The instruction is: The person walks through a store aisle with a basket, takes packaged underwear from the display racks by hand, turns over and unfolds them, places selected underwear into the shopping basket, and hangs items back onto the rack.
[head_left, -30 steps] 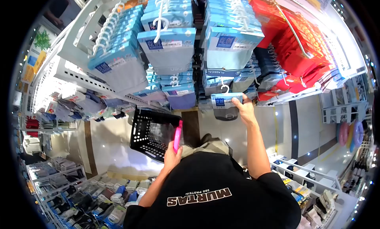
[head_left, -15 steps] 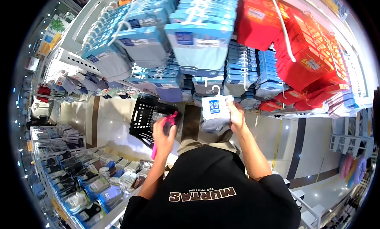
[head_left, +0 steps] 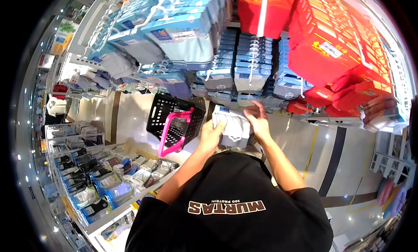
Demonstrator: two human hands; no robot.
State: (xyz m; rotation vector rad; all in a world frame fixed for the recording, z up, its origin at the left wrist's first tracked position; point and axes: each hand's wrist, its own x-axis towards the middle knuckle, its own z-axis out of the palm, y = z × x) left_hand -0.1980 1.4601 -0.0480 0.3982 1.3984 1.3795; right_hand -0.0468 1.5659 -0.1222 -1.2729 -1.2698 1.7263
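In the head view, my left hand [head_left: 212,138] grips the near left edge of a folded garment pack [head_left: 235,131], thumb on top. The pack is pale with a grey lower part and a white outline mark, and it lies in front of my chest. At its right edge my right hand [head_left: 258,121] has its fingers spread; whether a fingertip touches the pack I cannot tell. Left of my hands is a black shopping basket [head_left: 153,121] with a pink handle [head_left: 165,132], which leans over toward me.
Ahead, hooks carry rows of blue-carded grey packs [head_left: 178,43] and, to the right, red packs [head_left: 322,56]. A low bin display of packaged socks [head_left: 109,182] stands at the left. Tiled floor [head_left: 291,143] shows between the displays. Swim rings [head_left: 385,191] are at far right.
My left hand has left the basket's pink handle and moved right onto the pack. The pack has turned, and my right hand has loosened its grip. The view has shifted rightward.
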